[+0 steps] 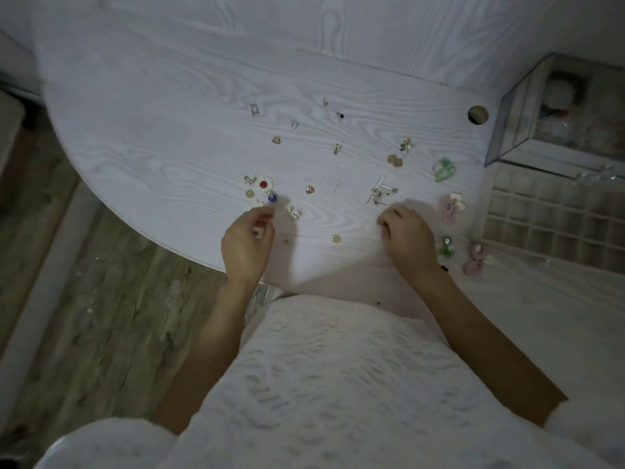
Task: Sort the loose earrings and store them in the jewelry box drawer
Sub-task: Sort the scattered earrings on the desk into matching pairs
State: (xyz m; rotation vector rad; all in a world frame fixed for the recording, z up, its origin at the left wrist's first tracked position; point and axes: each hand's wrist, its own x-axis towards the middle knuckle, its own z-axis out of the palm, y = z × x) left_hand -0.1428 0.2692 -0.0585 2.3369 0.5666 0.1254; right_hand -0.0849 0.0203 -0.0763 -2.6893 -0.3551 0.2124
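Several loose earrings lie scattered on the white wood-grain table [189, 137]. A red bead earring [263, 184], a blue bead earring [272, 197] and a yellow-green one [249, 193] sit in a cluster just beyond my left hand [248, 240], whose fingers are curled, thumb and fingertips together near the cluster; I cannot tell whether they pinch anything. My right hand [407, 236] rests on the table with fingers curled under, near a clear drop earring [380, 187]. The open jewelry box drawer [554, 218], a grid of small compartments, lies at the right.
A glass jewelry box [521, 130] stands at the back right above the drawer. Green flower earrings [443, 169], pink flower earrings [449, 206] and heart studs [309, 189] lie between hands and drawer. A round cable hole [478, 114] sits near the box. The table's curved edge drops to floor at left.
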